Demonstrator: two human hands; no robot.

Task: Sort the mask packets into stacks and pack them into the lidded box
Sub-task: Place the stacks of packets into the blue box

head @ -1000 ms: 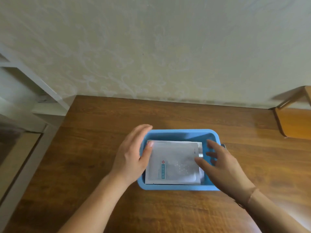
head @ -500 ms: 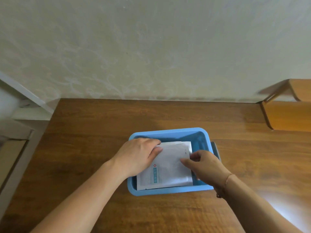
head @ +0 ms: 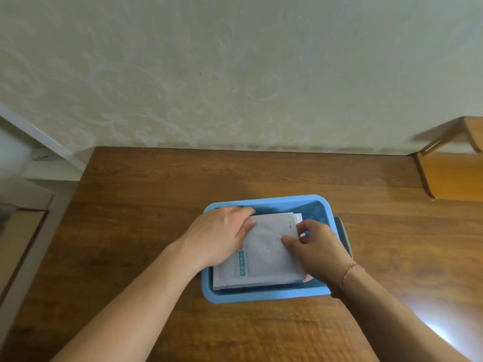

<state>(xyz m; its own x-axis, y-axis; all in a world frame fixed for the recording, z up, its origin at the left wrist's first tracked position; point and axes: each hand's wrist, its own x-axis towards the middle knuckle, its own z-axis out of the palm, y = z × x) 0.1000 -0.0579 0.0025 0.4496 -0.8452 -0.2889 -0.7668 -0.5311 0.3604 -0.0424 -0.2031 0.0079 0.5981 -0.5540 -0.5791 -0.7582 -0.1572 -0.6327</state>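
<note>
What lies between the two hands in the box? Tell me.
In the head view, the white mask packet spans between the left hand and right hand, inside the blue box.

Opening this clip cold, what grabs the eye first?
The bright blue box, near the front of the brown wooden table, stands out most. Inside it lies a stack of white mask packets, with the left hand resting on its left edge and the right hand pinching its right edge.
</note>
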